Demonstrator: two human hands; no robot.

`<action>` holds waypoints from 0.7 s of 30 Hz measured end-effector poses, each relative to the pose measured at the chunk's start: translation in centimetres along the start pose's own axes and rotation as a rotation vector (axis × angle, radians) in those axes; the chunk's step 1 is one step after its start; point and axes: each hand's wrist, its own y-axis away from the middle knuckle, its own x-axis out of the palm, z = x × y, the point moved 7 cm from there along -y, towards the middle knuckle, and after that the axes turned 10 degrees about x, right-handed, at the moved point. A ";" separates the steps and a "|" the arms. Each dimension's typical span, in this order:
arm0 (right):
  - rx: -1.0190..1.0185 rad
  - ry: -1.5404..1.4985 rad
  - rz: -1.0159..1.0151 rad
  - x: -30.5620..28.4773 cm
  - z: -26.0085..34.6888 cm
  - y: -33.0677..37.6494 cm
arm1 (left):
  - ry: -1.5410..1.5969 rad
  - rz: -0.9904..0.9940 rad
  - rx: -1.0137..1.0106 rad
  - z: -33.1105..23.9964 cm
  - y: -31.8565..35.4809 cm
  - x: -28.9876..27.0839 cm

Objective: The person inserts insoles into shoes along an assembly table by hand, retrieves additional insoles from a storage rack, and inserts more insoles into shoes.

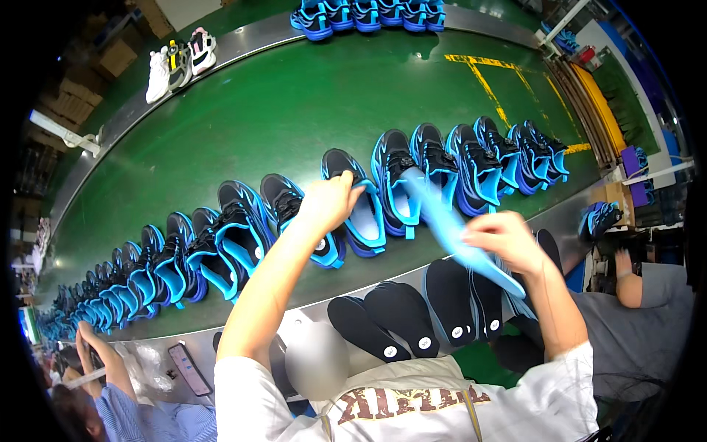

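My left hand (329, 202) is closed on the tongue area of a black and blue sneaker (366, 221), whose pale inside shows. Between the fingers of my right hand (507, 239) is a light blue insole (453, 232), blurred by motion and tilted. Its far end overlaps the opening of the neighbouring sneaker (394, 151) in the picture; I cannot tell whether it touches. Below my hands, several black insoles (398, 306) with round white stickers lie along the metal edge.
Similar sneakers (243, 214) stand in a long row across the green belt (221, 132). More blue sneakers (368, 15) and three differently coloured shoes (179, 65) stand on the far metal ledge. A phone (189, 370) lies at near left. Other people (626, 324) are on both sides.
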 end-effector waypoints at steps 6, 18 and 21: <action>-0.154 0.526 0.087 13.0 2.0 -10.3 | 0.384 0.228 -0.269 3.8 -0.7 1.1; -0.099 1.068 -0.223 15.1 2.2 -8.6 | 0.511 0.019 -0.390 4.3 1.6 1.7; 0.039 1.053 -0.035 15.6 0.4 -10.0 | 0.565 0.067 -0.441 4.3 1.6 1.6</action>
